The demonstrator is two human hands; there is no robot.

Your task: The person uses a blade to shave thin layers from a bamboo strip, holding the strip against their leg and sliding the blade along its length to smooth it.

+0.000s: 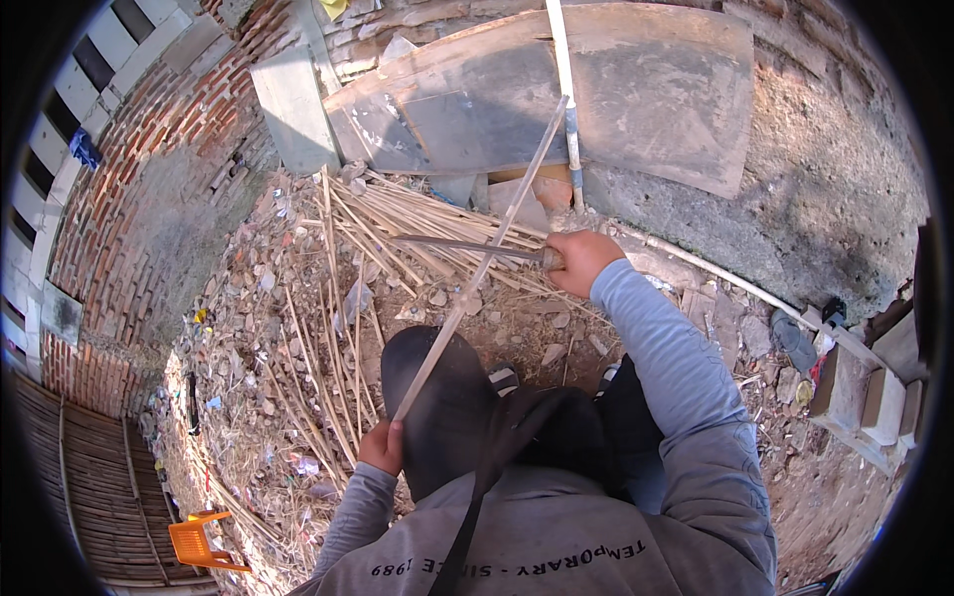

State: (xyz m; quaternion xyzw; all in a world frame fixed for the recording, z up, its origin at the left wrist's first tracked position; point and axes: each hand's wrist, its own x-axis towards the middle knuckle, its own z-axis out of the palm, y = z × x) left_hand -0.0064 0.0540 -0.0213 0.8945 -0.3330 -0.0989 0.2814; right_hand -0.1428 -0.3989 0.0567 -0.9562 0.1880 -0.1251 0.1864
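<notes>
- Showing at far left: one blue cloth-like item (84, 148), on the pale slatted wall.
- Orange plastic chair (195, 542), count 1, lower left.
- Loose thin sticks (333, 372) on littered ground; several, overlapping, exact count unclear.
- Left hand (381, 447), fingers closed round the lower end of one long pale strip (452, 323).
- Strip slants up and right, past the knee, its far end in view before the pipe.
- Stick bundle (368, 204), one heap on the ground beyond the knees; too many to count.
- Knife (437, 241), count 1, blade pointing left, crossing the strip; contact can't be told.
- Grey sweatshirt (556, 512): one line of dark printed lettering, legible; only writing readable.
- White pipe (563, 60), count 1, upright.
- Right hand (584, 261), fist wrapped round the knife's handle.
</notes>
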